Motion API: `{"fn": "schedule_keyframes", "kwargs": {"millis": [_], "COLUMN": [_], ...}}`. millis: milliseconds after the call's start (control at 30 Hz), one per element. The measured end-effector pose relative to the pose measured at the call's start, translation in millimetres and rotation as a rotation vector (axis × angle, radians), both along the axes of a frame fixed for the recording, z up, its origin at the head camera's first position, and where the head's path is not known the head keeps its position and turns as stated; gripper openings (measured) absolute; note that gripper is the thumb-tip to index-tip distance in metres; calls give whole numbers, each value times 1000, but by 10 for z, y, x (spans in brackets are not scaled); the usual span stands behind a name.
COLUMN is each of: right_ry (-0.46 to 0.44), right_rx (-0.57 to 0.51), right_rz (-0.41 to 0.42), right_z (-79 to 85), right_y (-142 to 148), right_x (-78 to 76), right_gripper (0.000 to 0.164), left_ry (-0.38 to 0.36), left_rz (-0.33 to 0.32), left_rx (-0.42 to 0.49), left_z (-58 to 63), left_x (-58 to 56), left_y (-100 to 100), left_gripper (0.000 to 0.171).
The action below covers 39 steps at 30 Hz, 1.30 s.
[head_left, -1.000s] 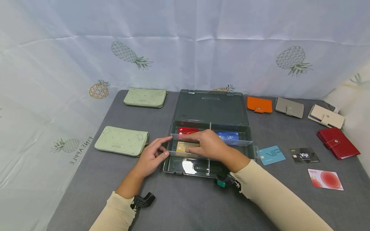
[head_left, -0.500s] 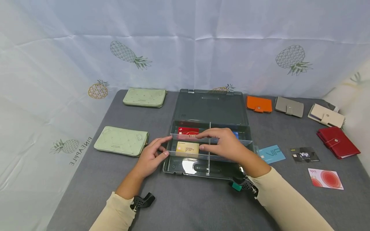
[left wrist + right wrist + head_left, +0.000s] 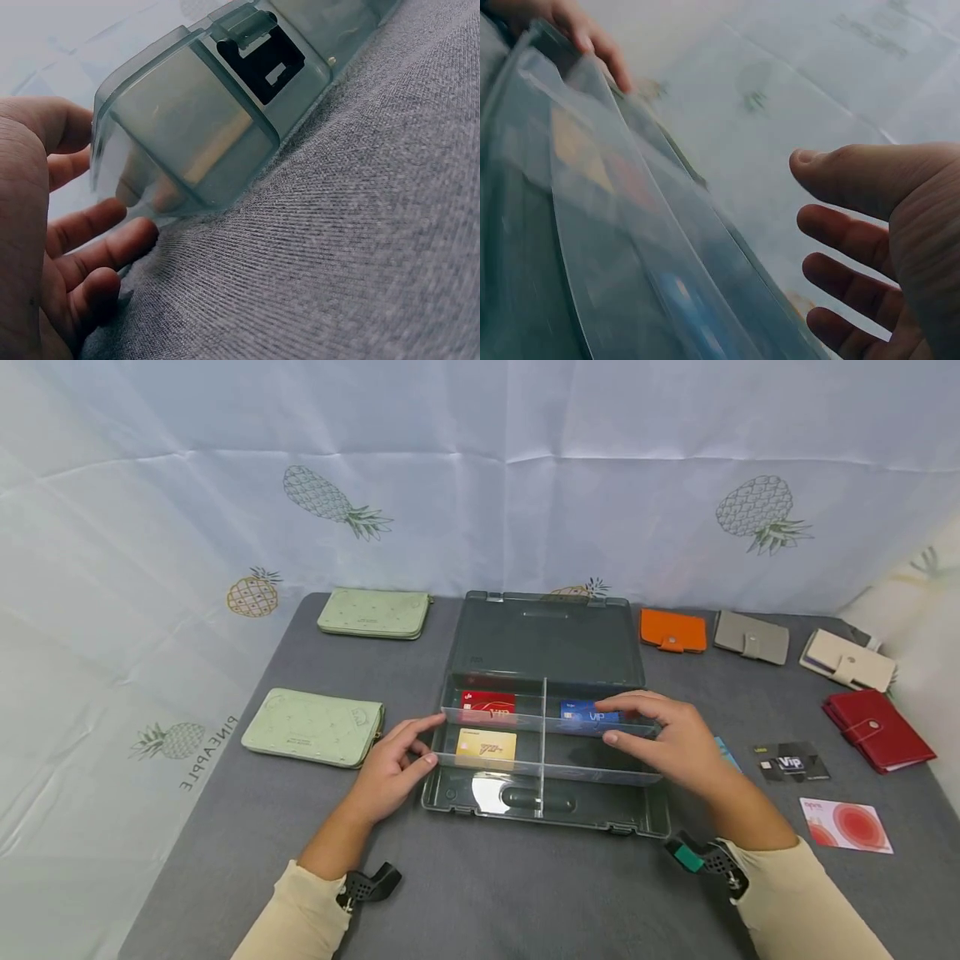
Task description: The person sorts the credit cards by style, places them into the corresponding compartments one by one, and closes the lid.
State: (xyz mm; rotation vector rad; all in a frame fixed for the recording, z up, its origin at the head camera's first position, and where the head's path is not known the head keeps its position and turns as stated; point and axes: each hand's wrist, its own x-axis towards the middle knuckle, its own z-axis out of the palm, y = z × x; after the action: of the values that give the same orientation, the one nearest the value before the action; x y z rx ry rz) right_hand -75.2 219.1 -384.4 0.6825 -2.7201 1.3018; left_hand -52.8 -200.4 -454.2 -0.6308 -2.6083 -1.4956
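On my head feed, a smoky translucent plastic box (image 3: pixel 600 816) sits on wrinkled grey cloth (image 3: pixel 465 902), its flat rectangular lid (image 3: pixel 547 639) laid back. Thin clear dividers (image 3: pixel 543 743) split it into six compartments. I see a glossy red card (image 3: pixel 487 700) in the far left one, a gold card (image 3: pixel 486 744) in the middle left and a blue VIP card (image 3: pixel 579 712) in the far right; divider strips cross in front of their near edges.

The left hand (image 3: pixel 396 772) touches the box's left end with relaxed, parted fingers. The right hand (image 3: pixel 678 747), fingers loosely spread, hangs over the box's right side and blocks most of a teal card (image 3: pixel 727 753) from me.

Beyond it lie a black Vip card (image 3: pixel 791 763) and a pink card (image 3: pixel 846 824), with orange (image 3: pixel 672 631), grey (image 3: pixel 752 637), cream (image 3: pixel 847 660) and dark red (image 3: pixel 877 731) snap-strap card holders behind. Two pale green wallets (image 3: pixel 313 727) lie left; pineapple-printed fabric (image 3: pixel 480 410) hangs behind.
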Motion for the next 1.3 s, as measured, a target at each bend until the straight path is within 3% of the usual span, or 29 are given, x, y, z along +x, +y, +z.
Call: {"fn": "schedule_keyframes", "kwargs": {"millis": [167,300,433,567,767,900,1033,1300], "right_ry": [-54,-117,-198,-222,-155,-169,-178,-180], "right_rx": [43,129,223,304,348,410,503,560], "right_rz": [-128,-246,-313,-321,-278,-277,-277,-257], "right_z": [-50,-132,-213,-320,-482,-513,-498,-446], "right_y": [431,838,1221,1529,1947,2153,2259,2278], "right_x": [138,227,274,278,315,343,335,247], "right_gripper": [36,40,48,54,52,62,68,66], "left_ry": [-15,-8,13,23,21,22,22,30], "left_rz": [-4,-7,-4,11,13,15,19,21], "left_rx": [-7,-11,-15,-26,-28,-28,-29,-32], "left_z": [-13,-24,-24,-1,-1,-9,7,24], "left_x": [35,42,39,39,33,34,41,29], "left_y": [6,21,18,3,-8,-5,1,15], "left_gripper": [53,52,51,52,53,52,52,54]}}
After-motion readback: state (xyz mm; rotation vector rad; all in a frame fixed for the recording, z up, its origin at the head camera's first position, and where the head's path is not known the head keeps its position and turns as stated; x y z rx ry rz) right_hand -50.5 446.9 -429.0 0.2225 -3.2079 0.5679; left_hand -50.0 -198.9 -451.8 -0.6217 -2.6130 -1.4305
